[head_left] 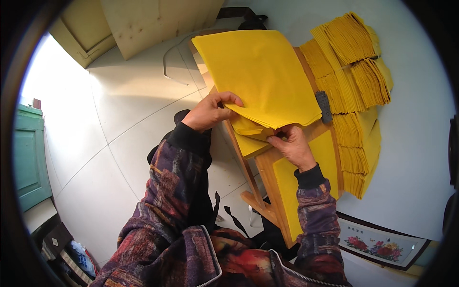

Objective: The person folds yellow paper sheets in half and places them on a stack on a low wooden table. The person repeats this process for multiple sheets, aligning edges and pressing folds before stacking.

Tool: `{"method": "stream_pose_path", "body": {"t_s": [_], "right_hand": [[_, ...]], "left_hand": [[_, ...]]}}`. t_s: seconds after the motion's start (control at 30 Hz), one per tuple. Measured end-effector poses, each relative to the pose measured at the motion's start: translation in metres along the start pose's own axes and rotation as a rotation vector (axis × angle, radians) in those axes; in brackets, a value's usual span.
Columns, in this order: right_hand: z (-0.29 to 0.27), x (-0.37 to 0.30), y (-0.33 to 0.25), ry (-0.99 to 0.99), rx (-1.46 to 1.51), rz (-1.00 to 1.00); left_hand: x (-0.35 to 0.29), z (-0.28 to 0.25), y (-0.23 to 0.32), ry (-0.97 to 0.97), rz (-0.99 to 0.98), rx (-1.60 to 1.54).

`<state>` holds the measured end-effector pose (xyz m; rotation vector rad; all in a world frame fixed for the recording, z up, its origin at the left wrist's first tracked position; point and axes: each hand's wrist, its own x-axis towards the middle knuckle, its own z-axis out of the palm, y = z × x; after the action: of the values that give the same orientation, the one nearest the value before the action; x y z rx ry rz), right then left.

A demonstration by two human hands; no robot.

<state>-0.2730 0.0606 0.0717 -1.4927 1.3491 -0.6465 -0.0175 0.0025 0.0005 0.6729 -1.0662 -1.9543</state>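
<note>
A thick stack of yellow paper sheets [258,71] lies on a narrow wooden bench [265,167], its near edge lifted and fanned a little. My left hand [210,111] is closed on the near left corner, thumb and fingers pinching the sheets. Below the raised edge, my right hand [292,147] pinches the near edge of yellow sheets, fingertips partly hidden under the paper. More yellow paper [256,145] shows beneath, between my hands. Another flat yellow sheet or pile [306,177] lies on the bench beside my right forearm.
Several folded yellow paper bundles [351,86] are piled along the bench's right side. A dark grey block [323,107] sits at the stack's right edge. A framed flower picture [382,244] is at lower right. Pale floor tiles [119,119] and a green cabinet [33,153] are to the left.
</note>
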Motion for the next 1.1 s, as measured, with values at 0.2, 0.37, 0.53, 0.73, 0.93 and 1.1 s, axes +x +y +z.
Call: {"method": "stream_pose_path", "body": {"t_s": [0.2,0.37,0.53,0.73,0.93,1.1], "right_hand": [[0.003,0.001,-0.006,0.015,-0.049,0.059],[0.009,-0.012,-0.017,0.171,-0.434,-0.178],[0.026,-0.024,-0.008,0.31,-0.651,-0.505],[0.027,-0.024,-0.011,0.315,-0.858,-0.688],[0.026,-0.03,-0.02,0.087,-1.015,-0.573],[0.025,-0.018,-0.013,0.076,-1.002,-0.604]], "left_hand": [[0.006,0.005,-0.009,0.134,0.02,-0.01],[0.004,0.008,-0.008,0.179,0.019,0.026],[0.006,0.009,-0.009,0.224,-0.01,0.111],[0.004,0.013,-0.008,0.242,0.014,0.094],[0.006,0.015,-0.008,0.256,0.022,0.103],[0.004,0.015,-0.007,0.269,0.004,0.122]]}}
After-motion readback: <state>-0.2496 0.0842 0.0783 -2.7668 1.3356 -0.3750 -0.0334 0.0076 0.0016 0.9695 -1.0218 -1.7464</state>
